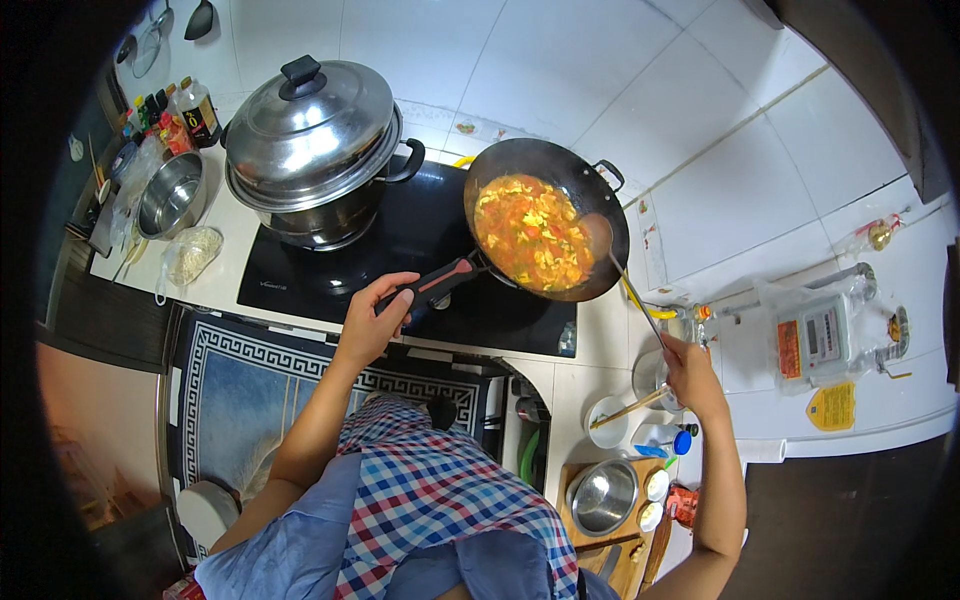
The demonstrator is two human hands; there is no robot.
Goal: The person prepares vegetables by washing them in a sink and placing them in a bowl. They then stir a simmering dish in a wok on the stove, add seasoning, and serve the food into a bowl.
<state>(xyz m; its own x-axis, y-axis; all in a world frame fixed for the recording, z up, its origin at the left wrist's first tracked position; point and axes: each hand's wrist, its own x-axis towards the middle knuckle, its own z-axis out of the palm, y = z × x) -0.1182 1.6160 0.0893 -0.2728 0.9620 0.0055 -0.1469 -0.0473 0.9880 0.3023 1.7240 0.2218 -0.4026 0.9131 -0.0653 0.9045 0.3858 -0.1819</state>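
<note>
A dark wok [547, 161] sits over the right part of the black glass cooktop [300, 281], with a rear loop handle at its far side. Inside it is a red-orange, soupy mix of egg and what looks like tomato [529, 232]. My left hand [382, 307] grips the wok's long black handle [450, 277]. In my right hand [686, 367] is the thin metal shaft of a ladle [598, 232], whose bowl rests against the wok's right inner wall. Chopsticks [630, 409] lie across a small white bowl [606, 424], their upper ends close to my right hand.
A large lidded steel pot [315, 142] stands on the cooktop's left. Bottles [196, 112], a steel bowl [172, 195] and bagged noodles [193, 255] crowd the left counter. At right are another steel bowl [604, 496] on a cutting board [574, 476], a knife [611, 561] and a wall-mounted gas meter [821, 337].
</note>
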